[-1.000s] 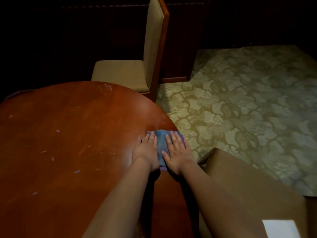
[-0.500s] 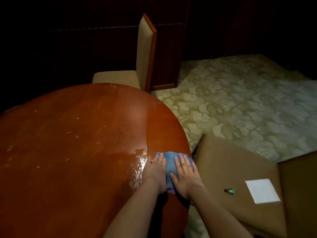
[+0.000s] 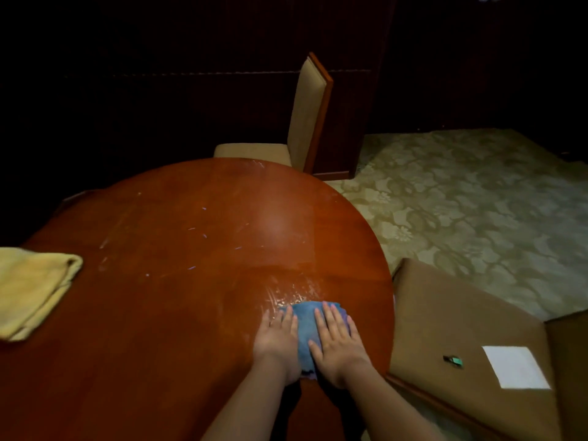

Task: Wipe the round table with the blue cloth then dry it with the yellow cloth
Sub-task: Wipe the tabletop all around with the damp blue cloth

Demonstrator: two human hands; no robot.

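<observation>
The round reddish wooden table fills the left and middle of the view. A blue cloth lies flat on it near the right edge. My left hand and my right hand press side by side on the cloth, palms down, fingers spread and pointing away from me. A wet streaky patch shines just beyond the cloth. The folded yellow cloth rests on the table at the far left, partly cut off by the frame.
A beige padded chair with a wooden frame stands behind the table. Another chair seat at the right holds a white paper and a small dark-green object. Patterned carpet covers the floor. The background is dark.
Both hands have slid the blue cloth toward me along the table's right side, leaving a wet trail. The view has shifted, bringing the yellow cloth into sight at the left.
</observation>
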